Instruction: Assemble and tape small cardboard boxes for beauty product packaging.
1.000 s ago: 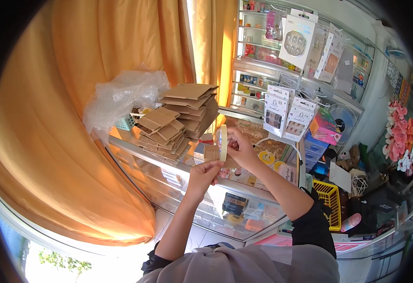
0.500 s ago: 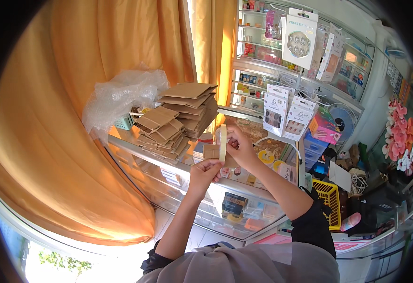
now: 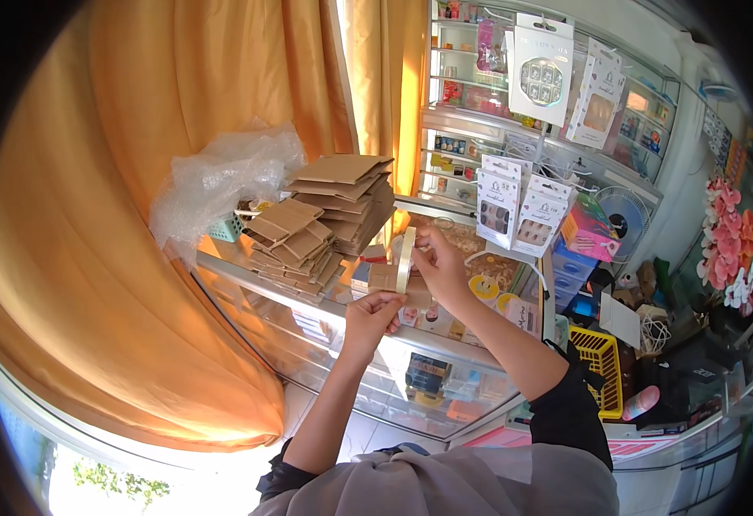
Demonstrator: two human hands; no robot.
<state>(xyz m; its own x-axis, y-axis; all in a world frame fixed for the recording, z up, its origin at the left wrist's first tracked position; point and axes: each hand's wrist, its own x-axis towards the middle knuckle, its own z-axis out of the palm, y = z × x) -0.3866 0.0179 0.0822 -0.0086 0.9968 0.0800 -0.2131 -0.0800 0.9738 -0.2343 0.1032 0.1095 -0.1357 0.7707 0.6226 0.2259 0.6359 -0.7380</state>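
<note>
Between my hands, above the glass counter, a pale yellow roll of tape (image 3: 406,261) is held upright, seen nearly edge-on. My right hand (image 3: 441,268) grips its upper part from the right, fingers curled around the rim. At its lower end, my left hand (image 3: 371,320) is closed in a pinch of thumb and fingers; whether a loose tape end lies between them is too small to tell. Just behind the roll is a small brown cardboard piece (image 3: 382,277), partly covered by it. Folded cardboard boxes (image 3: 342,193) are stacked to the left of my hands.
Bubble wrap (image 3: 226,176) lies over a green basket (image 3: 225,229) at the far left, against an orange curtain (image 3: 179,77). Packs of press-on nails (image 3: 497,206) hang on a stand to the right. Beyond are a fan (image 3: 626,219) and a yellow basket (image 3: 596,361).
The roll of tape has turned slightly, showing a narrower edge and tilting a little. Both hands keep nearly the same place and hold. The view has shifted slightly.
</note>
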